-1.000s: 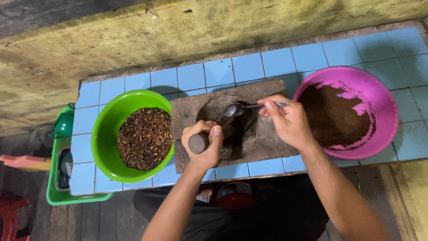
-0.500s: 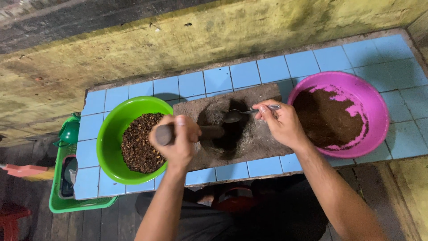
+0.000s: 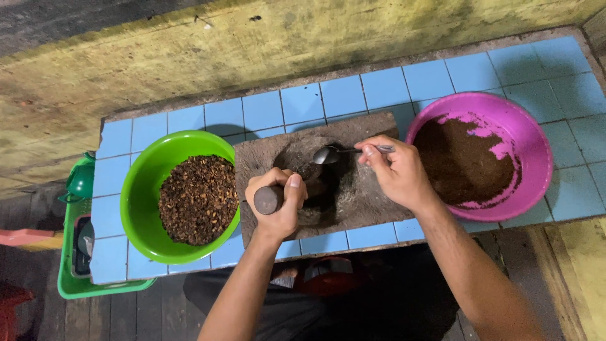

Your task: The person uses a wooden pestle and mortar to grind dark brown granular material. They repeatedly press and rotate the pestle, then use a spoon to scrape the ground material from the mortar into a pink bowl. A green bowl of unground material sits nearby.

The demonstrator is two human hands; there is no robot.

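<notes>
— Where are your hands just now?

— Your left hand [image 3: 278, 202] is wrapped in a full fist round the stone pestle [image 3: 269, 199], fingers curled tight and thumb laid along the top; its blunt end points back at you, and the working end is hidden down in the hollow of the stone grinding slab [image 3: 372, 202]. Your right hand [image 3: 394, 173] pinches the handle of a metal spoon [image 3: 328, 154] between thumb and fingertips, fingers closed on it; the bowl of the spoon hangs over the far edge of the hollow.

— How will the pestle handle?

— I'd judge it heavy, stiff and rough enough not to slip; take it round the middle of the shaft, as you have it, so the weight sits under your palm. The spoon looks light and rigid; a pinch near the end of the handle seems enough.

— And what lies about the slab?

— The slab sits on the blue-tiled counter [image 3: 353, 95], between two bowls; the green bowl [image 3: 142, 183] to your left, touching the slab, holds coarse dark-brown bits; the pink bowl [image 3: 536, 164] to your right holds fine brown powder, smeared up its wall. A green crate [image 3: 72, 284] stands lower, beyond the counter's left end.
</notes>
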